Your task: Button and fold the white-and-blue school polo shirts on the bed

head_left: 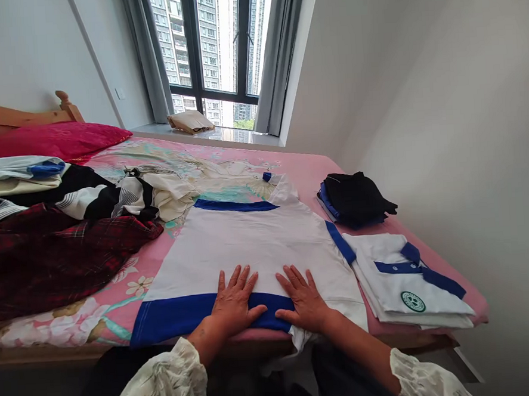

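Observation:
A white shirt (244, 241) with blue bands lies spread flat near the front edge of the bed. My left hand (234, 301) rests palm down across its lower blue band, fingers spread toward the window. Beside it, my right hand (303, 298) also lies flat on the shirt, with the thumbs pointing at each other. Neither hand grips anything. Some white cloth hangs over the bed edge below my right wrist. One sleeve with a blue cuff reaches right, touching a folded white polo shirt (386, 286) with a blue collar and a green round badge.
Folded dark clothes (356, 195) are stacked at the right, behind the polo shirt. Loose clothes, including a red plaid garment (62, 258), heap on the left. A red pillow (55, 139) lies by the wooden headboard (21, 112). A beige folded bundle (191, 122) sits on the windowsill.

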`<state>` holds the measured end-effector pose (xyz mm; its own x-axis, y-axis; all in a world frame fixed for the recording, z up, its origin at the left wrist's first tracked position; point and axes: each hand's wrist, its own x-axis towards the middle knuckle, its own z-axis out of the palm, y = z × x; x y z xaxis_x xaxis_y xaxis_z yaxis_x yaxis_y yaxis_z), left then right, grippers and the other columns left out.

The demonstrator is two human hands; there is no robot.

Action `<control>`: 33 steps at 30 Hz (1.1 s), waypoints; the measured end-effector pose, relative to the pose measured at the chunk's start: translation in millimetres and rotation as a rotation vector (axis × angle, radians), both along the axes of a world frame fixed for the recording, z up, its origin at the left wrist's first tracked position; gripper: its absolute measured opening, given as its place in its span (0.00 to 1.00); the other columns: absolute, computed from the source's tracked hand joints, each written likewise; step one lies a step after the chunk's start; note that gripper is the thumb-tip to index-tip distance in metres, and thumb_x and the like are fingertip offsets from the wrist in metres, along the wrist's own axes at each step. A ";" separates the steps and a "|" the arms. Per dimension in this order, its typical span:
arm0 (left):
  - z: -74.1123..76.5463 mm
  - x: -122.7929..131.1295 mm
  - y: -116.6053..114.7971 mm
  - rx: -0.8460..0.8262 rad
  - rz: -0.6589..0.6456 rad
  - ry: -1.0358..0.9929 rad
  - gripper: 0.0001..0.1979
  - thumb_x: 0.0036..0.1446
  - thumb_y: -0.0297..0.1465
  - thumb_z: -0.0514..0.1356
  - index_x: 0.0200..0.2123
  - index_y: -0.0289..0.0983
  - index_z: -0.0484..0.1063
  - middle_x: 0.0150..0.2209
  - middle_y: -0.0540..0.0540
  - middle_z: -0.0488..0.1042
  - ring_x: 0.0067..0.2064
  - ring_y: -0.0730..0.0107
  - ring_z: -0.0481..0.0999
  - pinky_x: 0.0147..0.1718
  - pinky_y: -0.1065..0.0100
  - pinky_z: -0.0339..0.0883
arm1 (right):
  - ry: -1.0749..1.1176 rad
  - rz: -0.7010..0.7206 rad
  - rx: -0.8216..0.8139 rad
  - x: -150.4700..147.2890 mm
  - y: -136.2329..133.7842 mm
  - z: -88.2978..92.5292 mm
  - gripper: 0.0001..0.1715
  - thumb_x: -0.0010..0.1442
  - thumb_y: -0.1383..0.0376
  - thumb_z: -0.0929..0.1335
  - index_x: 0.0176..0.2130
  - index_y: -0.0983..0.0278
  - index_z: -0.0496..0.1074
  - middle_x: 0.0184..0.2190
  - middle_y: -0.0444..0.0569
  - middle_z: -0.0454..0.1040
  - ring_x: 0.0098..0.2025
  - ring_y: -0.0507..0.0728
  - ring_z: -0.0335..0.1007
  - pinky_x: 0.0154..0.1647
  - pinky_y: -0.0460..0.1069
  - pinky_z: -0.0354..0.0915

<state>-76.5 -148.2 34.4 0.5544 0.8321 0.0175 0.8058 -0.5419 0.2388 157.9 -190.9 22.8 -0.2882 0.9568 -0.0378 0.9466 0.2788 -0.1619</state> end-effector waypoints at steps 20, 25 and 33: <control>-54.0 -88.7 -139.6 -0.596 0.255 -0.572 0.21 0.47 0.45 0.62 0.44 0.45 0.76 0.49 0.48 0.77 0.53 0.53 0.72 0.54 0.59 0.64 | 0.339 -0.179 0.280 98.7 -74.1 7.1 0.21 0.65 0.57 0.58 0.48 0.63 0.72 0.52 0.54 0.71 0.60 0.61 0.60 0.61 0.62 0.57; -92.8 31.8 -112.8 -0.848 0.179 -0.691 0.37 0.41 0.36 0.65 0.57 0.33 0.66 0.59 0.37 0.66 0.61 0.50 0.63 0.61 0.55 0.52 | 0.297 -0.135 0.266 96.7 -45.7 2.7 0.21 0.64 0.60 0.58 0.50 0.65 0.71 0.54 0.55 0.69 0.61 0.61 0.59 0.61 0.62 0.57; -126.6 65.2 -130.1 -1.117 0.023 -0.914 0.17 0.41 0.40 0.65 0.35 0.36 0.76 0.41 0.43 0.77 0.50 0.49 0.70 0.52 0.55 0.58 | 0.295 -0.230 0.334 98.9 -40.0 -38.6 0.26 0.62 0.61 0.59 0.57 0.67 0.66 0.60 0.57 0.62 0.63 0.62 0.54 0.63 0.63 0.53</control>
